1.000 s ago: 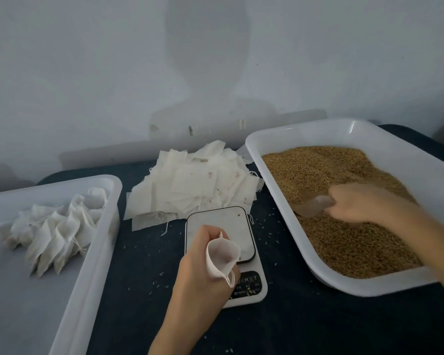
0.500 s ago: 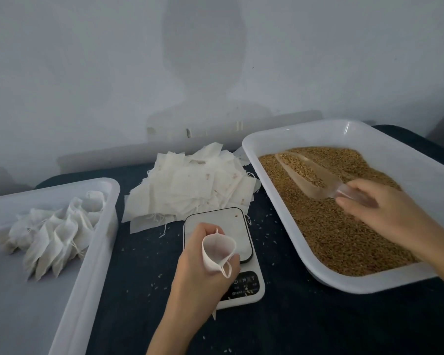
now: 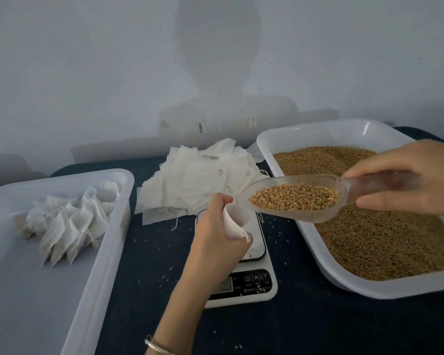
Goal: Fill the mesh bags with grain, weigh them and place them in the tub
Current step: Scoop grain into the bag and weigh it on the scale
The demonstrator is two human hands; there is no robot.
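Observation:
My left hand grips an empty white mesh bag with its mouth held open, above the white scale. My right hand holds the handle of a clear plastic scoop loaded with brown grain. The scoop's tip sits right beside the bag's mouth. The grain tray lies on the right, full of brown grain. A white tub on the left holds several filled bags.
A heap of flat empty mesh bags lies behind the scale. Loose grains are scattered over the dark cloth. A pale wall rises just behind the table. A bracelet is on my left wrist.
My right hand lifted the scoop out of the grain, full, and carried it left to the bag's mouth. My left hand raised the open bag slightly towards it.

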